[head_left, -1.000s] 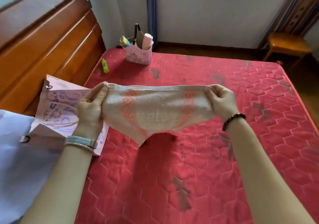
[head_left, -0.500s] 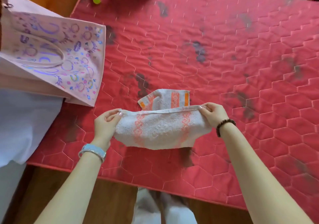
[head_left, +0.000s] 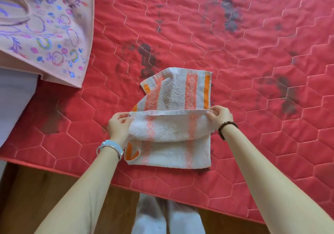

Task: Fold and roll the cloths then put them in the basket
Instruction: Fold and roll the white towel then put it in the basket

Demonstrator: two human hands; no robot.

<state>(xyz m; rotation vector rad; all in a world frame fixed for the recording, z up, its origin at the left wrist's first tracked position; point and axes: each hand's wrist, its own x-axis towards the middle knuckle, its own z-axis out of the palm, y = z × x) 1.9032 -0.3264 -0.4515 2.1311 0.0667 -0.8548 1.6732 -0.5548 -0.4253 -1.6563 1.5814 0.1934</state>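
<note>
A pale towel cloth with orange stripes lies on the red quilted mattress near its front edge. Its far part is spread flat, with the far left corner turned over. Both hands hold a raised fold across the cloth's middle. My left hand pinches the fold's left end, and my right hand pinches its right end. The near part of the cloth rests flat below the fold, with an orange corner curled up at the near left. The basket is out of view.
A pink patterned bag lies on the mattress at the upper left. White fabric sits beside it at the left edge. The mattress's front edge runs just below the cloth, with wooden floor beneath. My legs show at the bottom.
The cloth went from being held stretched in the air down onto the mattress. It now lies further spread, and my hands hold a fold across its middle. The view tilted down.
</note>
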